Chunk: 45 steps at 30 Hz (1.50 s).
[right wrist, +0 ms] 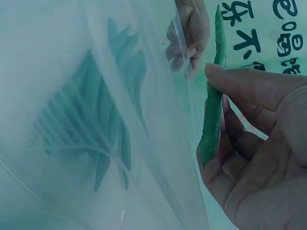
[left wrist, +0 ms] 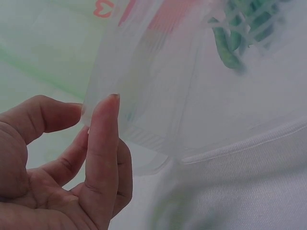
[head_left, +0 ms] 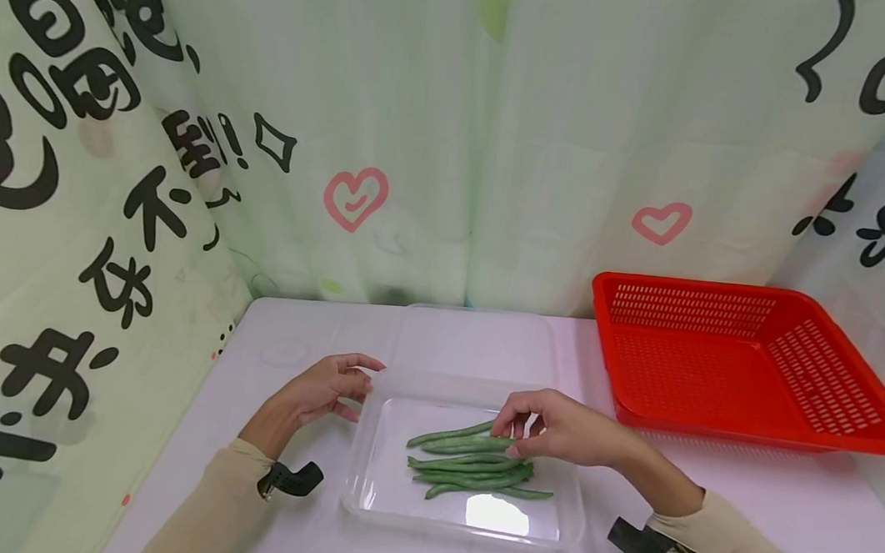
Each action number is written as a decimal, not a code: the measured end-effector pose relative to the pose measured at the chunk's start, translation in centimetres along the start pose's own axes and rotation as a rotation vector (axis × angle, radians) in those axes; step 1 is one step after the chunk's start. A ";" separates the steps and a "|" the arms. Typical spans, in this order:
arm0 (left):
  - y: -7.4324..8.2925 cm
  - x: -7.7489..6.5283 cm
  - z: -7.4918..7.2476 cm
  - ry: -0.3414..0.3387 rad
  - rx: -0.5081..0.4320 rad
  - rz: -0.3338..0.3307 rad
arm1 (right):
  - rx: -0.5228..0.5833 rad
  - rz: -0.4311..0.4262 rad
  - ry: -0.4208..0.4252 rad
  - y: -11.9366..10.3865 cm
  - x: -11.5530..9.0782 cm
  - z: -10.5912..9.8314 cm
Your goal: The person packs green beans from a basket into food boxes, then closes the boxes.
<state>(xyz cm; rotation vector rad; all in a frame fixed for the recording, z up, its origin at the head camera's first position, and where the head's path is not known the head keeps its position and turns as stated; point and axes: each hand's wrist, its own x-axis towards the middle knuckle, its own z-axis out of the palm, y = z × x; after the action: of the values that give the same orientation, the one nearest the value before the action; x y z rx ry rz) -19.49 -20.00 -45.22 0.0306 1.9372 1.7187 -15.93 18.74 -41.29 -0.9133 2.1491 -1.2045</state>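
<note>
A clear plastic tray [head_left: 400,521] stands on the table in the head view, with several green beans [head_left: 470,470] lying side by side in it. My left hand [head_left: 335,390] is at the tray's far left corner, pinching the thin rim between thumb and fingers in the left wrist view. Over the beans, my right hand [head_left: 558,429] reaches in from the right. The right wrist view shows this hand pinching one green bean [right wrist: 213,127] between thumb and fingers, above the tray's rim. Through the tray's cloudy wall the other beans [right wrist: 103,105] look blurred.
A red perforated basket [head_left: 707,382] stands at the right on the white-covered table [head_left: 312,328]. Behind the tray lies a flat transparent sheet or lid [head_left: 477,341]. Pale curtains [head_left: 434,142] with black characters and pink hearts close off the back and sides.
</note>
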 end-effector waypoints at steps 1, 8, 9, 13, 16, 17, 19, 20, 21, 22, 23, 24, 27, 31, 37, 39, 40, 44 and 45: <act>0.0 0.0 0.0 0.000 -0.002 -0.002 | 0.005 0.000 -0.004 -0.1 0.1 0.2; 0.0 -0.1 -0.1 -0.013 -0.003 0.011 | -0.018 0.000 -0.006 0.0 0.2 0.9; 0.0 0.0 -0.1 -0.015 -0.003 0.013 | -0.020 0.000 -0.003 0.0 0.2 0.9; 0.0 -0.1 0.0 -0.016 -0.005 0.010 | -0.031 0.007 0.021 0.2 0.1 0.6; 0.1 -0.1 0.0 -0.016 -0.008 0.007 | -0.041 0.012 0.046 0.3 -0.2 0.3; 0.1 -0.1 0.0 -0.017 -0.010 0.005 | -0.043 0.008 0.058 0.3 -0.3 0.2; 0.1 -0.1 0.0 -0.018 -0.010 0.008 | -0.046 -0.003 0.089 0.4 -0.5 -0.1; 0.1 -0.1 0.0 -0.017 -0.008 0.008 | -0.043 -0.012 0.104 0.5 -0.6 -0.2; 0.1 -0.1 0.0 -0.016 -0.008 0.008 | -0.040 -0.019 0.120 0.6 -0.7 -0.3; 0.1 -0.1 0.0 -0.017 -0.005 0.009 | -0.036 -0.025 0.135 0.7 -0.7 -0.4; 0.0 -0.1 0.0 -0.017 -0.002 0.010 | -0.032 -0.033 0.149 0.8 -0.8 -0.5; 0.0 -0.1 0.0 -0.017 0.001 0.011 | -0.029 -0.034 0.163 0.9 -0.9 -0.6; 0.0 -0.1 0.0 -0.016 0.006 0.012 | -0.017 -0.032 0.199 1.2 -1.1 -0.9; 0.0 -0.1 0.0 -0.012 0.004 0.010 | 0.021 -0.017 0.255 1.6 -1.3 -1.2; -0.1 0.1 -0.1 -0.007 0.002 -0.002 | 0.060 0.036 0.385 2.2 -1.3 -1.7; -0.1 0.2 -0.3 -0.006 0.010 0.004 | 0.073 0.054 0.435 2.5 -1.3 -1.8; 0.0 0.3 -0.4 -0.006 0.010 0.008 | 0.079 0.061 0.458 2.7 -1.3 -1.9; 0.3 0.7 -0.8 0.014 0.001 0.031 | 0.103 0.072 0.521 3.2 -1.3 -2.1; 0.3 0.9 -0.9 0.016 -0.008 0.041 | 0.107 0.072 0.532 3.3 -1.2 -2.2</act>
<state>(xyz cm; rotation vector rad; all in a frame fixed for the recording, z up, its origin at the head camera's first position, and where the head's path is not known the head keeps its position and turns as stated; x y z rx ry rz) -20.72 -20.48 -45.20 0.0541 1.9534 1.7584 -17.71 22.10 -43.03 -0.4989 2.4571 -1.6482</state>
